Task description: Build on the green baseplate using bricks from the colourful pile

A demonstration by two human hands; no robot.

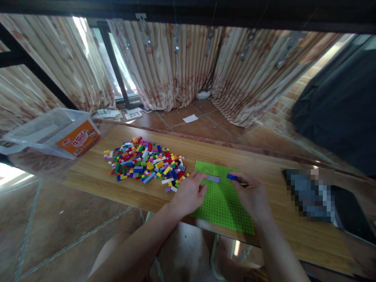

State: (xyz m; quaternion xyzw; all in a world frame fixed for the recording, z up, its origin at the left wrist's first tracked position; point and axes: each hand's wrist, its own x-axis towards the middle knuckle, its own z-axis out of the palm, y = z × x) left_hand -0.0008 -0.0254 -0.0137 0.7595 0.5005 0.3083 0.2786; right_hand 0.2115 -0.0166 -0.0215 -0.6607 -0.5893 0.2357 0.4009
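Observation:
A green studded baseplate (223,211) lies on the wooden table. On its upper part sits a short light purple row (214,179), which looks like a brick or several joined. My left hand (189,194) is at the baseplate's left edge, thumb and index finger apart, with the index fingertip beside the purple row's left end; whether it touches cannot be made out. My right hand (252,196) pinches a dark blue brick (232,177) by its right end, over the baseplate to the right of the purple row. A pile of mixed loose bricks (147,162) spreads left of my left hand.
A clear plastic bin (49,131) with an orange label stands past the table's left end. To the right on the wooden table (273,196) lie a blurred-out item (311,196) and a dark flat device (354,211). Curtains (176,66) hang beyond the far edge.

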